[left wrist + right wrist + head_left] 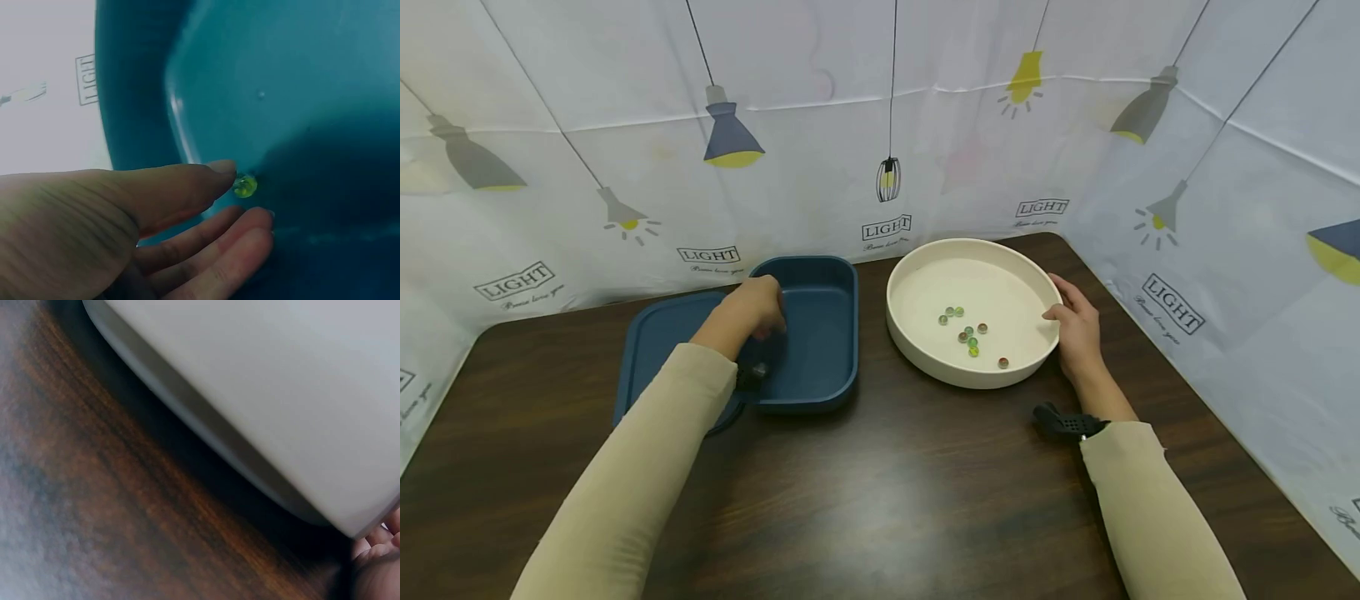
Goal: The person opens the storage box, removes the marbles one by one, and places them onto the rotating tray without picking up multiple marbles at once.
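My left hand (pixel 752 312) is inside a deep blue rectangular container (pixel 820 392), fingers bent downward. In the left wrist view, a gap separates the thumb (pixel 181 190) from the fingers (pixel 231 256). A yellow-green glass marble (pixel 245 185) shows just past the thumb tip; whether they touch is unclear. My right hand (pixel 1078 325) grips the right rim of a round cream tray (pixel 917 346), thumb over the inner edge and fingers outside. Several marbles (pixel 973 351), green and reddish, lie on the tray floor. The right wrist view shows mostly the tray's outer wall (pixel 281 394).
A flat blue lid (pixel 662 333) lies left of the container, partly under the left arm. Everything stands on a dark wooden table (pixel 880 500). White cloth (pixel 820 192) printed with lamps walls off the back and sides.
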The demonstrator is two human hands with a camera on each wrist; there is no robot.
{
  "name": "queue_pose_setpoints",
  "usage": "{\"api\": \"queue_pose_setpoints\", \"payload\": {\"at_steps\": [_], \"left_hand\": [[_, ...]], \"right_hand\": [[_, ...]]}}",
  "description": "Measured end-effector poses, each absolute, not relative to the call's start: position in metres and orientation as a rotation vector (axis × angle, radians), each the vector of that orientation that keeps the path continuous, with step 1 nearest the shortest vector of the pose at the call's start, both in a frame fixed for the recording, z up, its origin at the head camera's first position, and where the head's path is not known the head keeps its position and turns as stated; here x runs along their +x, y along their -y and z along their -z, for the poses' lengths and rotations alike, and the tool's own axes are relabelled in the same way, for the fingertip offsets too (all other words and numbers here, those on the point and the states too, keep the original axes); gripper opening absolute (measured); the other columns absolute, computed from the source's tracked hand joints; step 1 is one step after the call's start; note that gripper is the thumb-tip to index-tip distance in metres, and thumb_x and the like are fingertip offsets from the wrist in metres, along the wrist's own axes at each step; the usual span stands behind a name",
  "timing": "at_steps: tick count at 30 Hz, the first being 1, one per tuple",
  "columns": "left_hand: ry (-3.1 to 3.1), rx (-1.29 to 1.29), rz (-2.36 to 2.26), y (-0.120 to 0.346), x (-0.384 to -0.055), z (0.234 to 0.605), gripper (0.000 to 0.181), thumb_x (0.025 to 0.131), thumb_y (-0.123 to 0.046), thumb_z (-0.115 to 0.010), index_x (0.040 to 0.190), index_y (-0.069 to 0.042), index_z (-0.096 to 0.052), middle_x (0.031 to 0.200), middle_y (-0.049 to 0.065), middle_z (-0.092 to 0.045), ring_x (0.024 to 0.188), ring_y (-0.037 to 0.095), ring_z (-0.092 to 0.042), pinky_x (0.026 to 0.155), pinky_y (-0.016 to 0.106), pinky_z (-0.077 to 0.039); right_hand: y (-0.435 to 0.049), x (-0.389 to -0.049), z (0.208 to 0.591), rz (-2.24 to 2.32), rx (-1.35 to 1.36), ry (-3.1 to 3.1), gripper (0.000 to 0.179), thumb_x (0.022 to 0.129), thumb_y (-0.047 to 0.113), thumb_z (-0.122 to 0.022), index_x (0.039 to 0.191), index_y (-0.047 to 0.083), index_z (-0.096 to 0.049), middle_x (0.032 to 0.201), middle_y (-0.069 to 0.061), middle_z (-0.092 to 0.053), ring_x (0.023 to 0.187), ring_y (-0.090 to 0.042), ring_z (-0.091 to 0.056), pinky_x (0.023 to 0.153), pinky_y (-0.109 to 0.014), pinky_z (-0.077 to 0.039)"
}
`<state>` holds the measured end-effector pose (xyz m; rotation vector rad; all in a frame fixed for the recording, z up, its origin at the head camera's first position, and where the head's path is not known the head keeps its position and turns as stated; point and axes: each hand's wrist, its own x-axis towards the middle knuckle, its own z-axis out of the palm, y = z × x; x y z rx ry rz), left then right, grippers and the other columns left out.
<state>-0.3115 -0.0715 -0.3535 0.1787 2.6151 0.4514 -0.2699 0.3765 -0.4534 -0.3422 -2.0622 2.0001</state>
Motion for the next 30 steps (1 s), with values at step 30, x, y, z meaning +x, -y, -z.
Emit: {"api": "queue_pose_setpoints", "payload": {"at_steps": [30], "left_hand": [[-2.696,0.35,-0.505,0.065,-0.318,0.382,0.019,0.096,-0.012,-0.065,0.077,-0.008,-0.067,0.067,0.005,-0.062,0.059,0.017,-0.056,0.058,0.03,-0.046]], "right_hand": [[-0.378,-0.27,0.454,-1.958,-0.35,2.096,0.07,0.087,-0.011,-0.039,0.154,0.009,-0.043,0.163,-0.011,-0.036,0.15,-0.025,-0.037,0.118,-0.033,-0.038]]}}
